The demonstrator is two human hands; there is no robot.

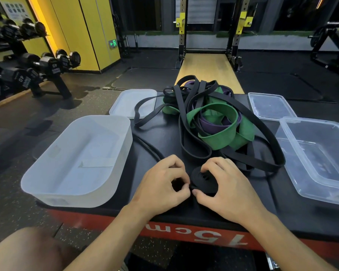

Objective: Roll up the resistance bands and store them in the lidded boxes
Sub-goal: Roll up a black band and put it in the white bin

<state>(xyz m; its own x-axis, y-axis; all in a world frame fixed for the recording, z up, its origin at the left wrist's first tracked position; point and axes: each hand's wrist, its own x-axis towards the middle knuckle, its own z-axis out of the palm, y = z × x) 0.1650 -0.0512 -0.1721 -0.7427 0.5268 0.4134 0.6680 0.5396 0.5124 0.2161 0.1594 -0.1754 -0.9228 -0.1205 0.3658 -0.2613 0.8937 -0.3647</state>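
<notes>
Black rubber, half wound: we are rolling one band into a coil (pixel 204 179) at the near edge of the counter (pixel 160 133) — left hand (pixel 161 182) pinching its rim, right hand (pixel 230 184) curled over the top. Loose length trails away, so next we likely feed slack and wind tight. The tangle (pixel 213 122) lies behind, between a frosted box (pixel 80 159) and a clear box (pixel 321 159) — both open, lids (pixel 133 102) beyond. Dumbbells (pixel 53 63) and a rack (pixel 181 36) fill the gym.
</notes>
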